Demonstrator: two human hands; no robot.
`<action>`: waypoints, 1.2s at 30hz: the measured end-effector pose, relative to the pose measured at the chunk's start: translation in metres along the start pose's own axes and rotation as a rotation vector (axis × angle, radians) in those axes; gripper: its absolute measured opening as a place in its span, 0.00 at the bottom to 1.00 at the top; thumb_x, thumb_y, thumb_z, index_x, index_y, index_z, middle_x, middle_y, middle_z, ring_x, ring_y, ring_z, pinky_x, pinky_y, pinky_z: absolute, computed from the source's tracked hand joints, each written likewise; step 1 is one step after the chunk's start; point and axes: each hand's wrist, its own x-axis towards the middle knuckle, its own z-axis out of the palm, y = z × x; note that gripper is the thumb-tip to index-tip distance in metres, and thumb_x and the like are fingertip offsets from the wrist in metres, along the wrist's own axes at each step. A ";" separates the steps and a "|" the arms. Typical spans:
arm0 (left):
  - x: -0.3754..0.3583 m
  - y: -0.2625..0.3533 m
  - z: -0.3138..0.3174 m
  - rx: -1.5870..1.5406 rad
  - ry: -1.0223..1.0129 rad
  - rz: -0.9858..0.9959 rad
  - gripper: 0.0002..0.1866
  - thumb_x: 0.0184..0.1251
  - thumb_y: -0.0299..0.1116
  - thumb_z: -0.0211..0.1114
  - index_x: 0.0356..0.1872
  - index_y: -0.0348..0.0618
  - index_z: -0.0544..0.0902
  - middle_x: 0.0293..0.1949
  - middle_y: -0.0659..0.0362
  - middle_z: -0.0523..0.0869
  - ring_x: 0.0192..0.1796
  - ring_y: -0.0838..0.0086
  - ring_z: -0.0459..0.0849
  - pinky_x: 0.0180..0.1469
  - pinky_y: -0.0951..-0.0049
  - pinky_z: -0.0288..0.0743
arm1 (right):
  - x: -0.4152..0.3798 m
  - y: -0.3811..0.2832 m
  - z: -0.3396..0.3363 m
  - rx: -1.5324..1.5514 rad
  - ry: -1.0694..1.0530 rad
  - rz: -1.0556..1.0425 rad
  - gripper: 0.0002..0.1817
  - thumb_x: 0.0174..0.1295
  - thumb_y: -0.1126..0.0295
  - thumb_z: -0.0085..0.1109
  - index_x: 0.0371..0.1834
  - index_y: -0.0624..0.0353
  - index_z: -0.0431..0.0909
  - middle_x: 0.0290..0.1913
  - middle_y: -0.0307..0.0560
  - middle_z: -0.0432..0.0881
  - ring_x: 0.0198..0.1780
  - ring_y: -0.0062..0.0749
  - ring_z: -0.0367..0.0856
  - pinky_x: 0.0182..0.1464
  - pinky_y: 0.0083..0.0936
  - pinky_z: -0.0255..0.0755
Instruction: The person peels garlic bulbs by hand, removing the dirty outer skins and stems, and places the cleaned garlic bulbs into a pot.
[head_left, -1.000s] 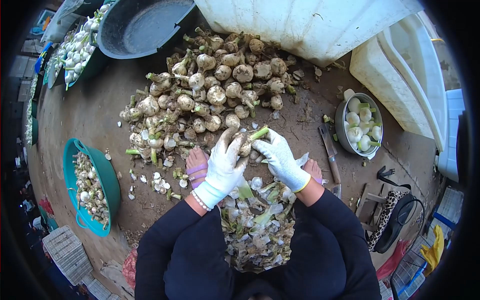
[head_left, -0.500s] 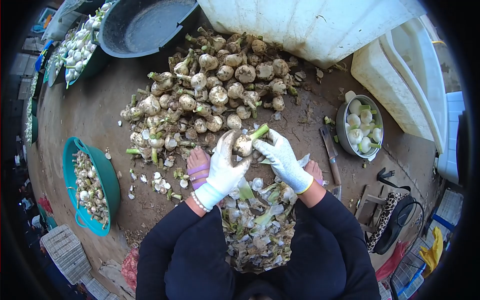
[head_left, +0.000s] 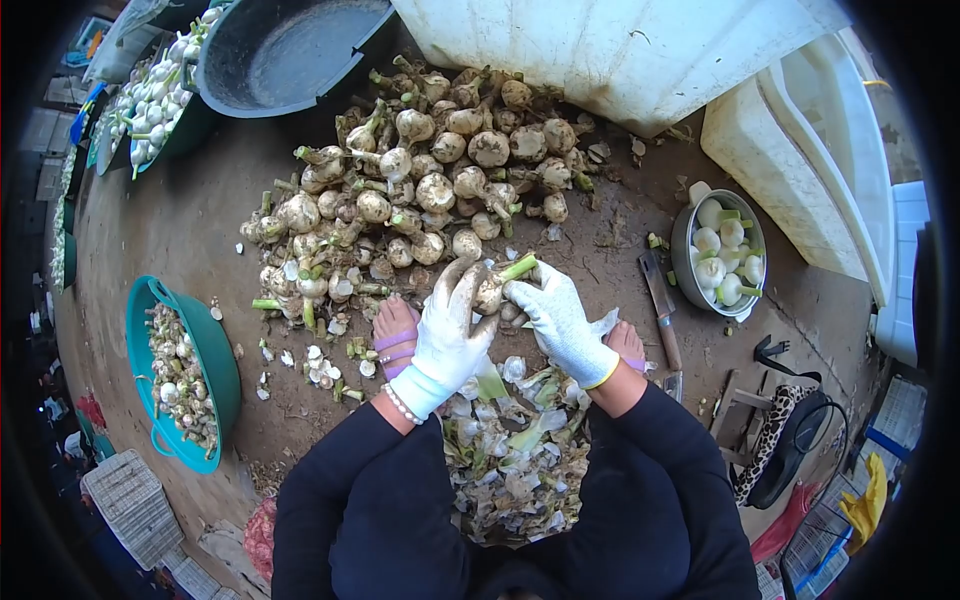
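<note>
Between my two gloved hands is a garlic bulb with soil on its skin and a short green stem pointing up to the right. My left hand, in a dirt-stained white glove, has its fingers wrapped round the bulb's left side. On the right, my right hand grips the bulb near the base of the stem. Just beyond my hands lies a heap of unpeeled garlic bulbs. Below them, between my legs, is a pile of peeled skins.
At right stand a metal pot of peeled bulbs and a knife. A teal basket of small trimmings is on the left. A black tub and white crates border the heap. A low stool sits at lower right.
The bulb has turned slightly and my left fingers cover more of it. My right hand has shifted a little to the left. The surroundings look the same.
</note>
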 end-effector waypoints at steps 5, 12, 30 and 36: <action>0.000 0.000 0.003 -0.064 0.027 -0.039 0.33 0.50 0.24 0.69 0.61 0.35 0.70 0.60 0.44 0.73 0.57 0.53 0.79 0.58 0.61 0.74 | -0.002 -0.002 -0.002 -0.041 0.036 -0.041 0.10 0.62 0.74 0.55 0.44 0.66 0.78 0.32 0.40 0.81 0.25 0.17 0.75 0.27 0.19 0.71; -0.009 -0.021 0.018 -1.613 -0.046 -0.809 0.27 0.68 0.44 0.62 0.62 0.41 0.70 0.49 0.52 0.81 0.47 0.63 0.83 0.46 0.63 0.79 | 0.004 0.011 -0.008 -0.032 0.060 -0.088 0.10 0.59 0.76 0.52 0.41 0.65 0.79 0.35 0.39 0.82 0.32 0.16 0.75 0.35 0.17 0.71; 0.002 -0.015 -0.003 -1.551 0.038 -0.652 0.13 0.59 0.21 0.66 0.42 0.41 0.73 0.42 0.60 0.77 0.44 0.76 0.78 0.52 0.73 0.76 | -0.006 0.005 -0.016 -0.259 -0.072 -0.167 0.13 0.64 0.68 0.60 0.48 0.63 0.79 0.42 0.42 0.83 0.44 0.22 0.78 0.49 0.23 0.72; -0.012 -0.004 -0.014 -0.458 -0.591 -0.020 0.14 0.59 0.26 0.66 0.46 0.38 0.77 0.40 0.54 0.82 0.43 0.62 0.82 0.50 0.68 0.75 | 0.005 -0.002 -0.049 -0.102 0.186 -0.187 0.11 0.67 0.67 0.59 0.47 0.63 0.79 0.42 0.40 0.83 0.43 0.19 0.78 0.47 0.19 0.72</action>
